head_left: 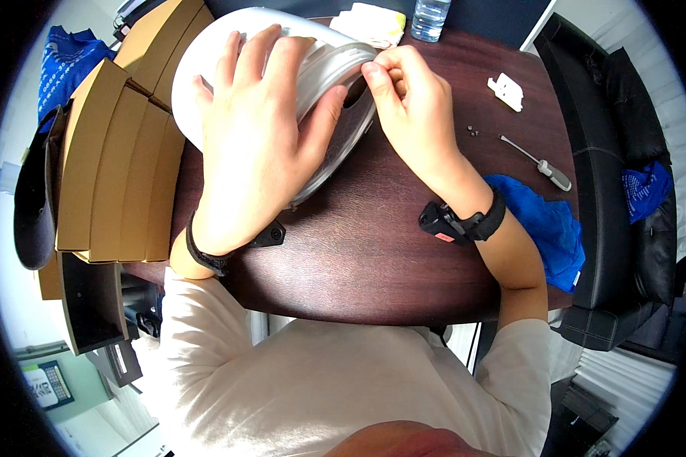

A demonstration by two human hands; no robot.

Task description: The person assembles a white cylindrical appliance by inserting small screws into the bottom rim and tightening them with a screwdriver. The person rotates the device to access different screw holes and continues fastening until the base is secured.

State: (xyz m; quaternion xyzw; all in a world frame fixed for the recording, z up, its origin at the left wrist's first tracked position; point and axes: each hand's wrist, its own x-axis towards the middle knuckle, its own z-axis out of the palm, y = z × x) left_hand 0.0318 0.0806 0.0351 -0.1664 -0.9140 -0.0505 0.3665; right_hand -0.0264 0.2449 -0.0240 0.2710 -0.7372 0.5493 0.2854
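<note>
A large white rounded shell (pixel 198 72) rests on the dark wooden table, its right side tilted up. A grey, partly see-through rim (pixel 335 57) runs along that side, with a dark inner face below it. My left hand (pixel 259 122) lies over the shell with fingers spread, thumb beside the rim. At the shell's upper right corner, my right hand (pixel 411 91) pinches the rim between thumb and bent fingers. What exactly sits between those fingertips is partly hidden. A screwdriver (pixel 537 164) with a grey handle lies to the right, near several small screws (pixel 472 131).
Brown cardboard boxes (pixel 114 167) stand along the left edge. A white plastic piece (pixel 505 92), a blue cloth (pixel 545 228), a folded white and yellow cloth (pixel 370 25) and a water bottle (pixel 430 19) are on the table. A black sofa (pixel 598 160) is at the right.
</note>
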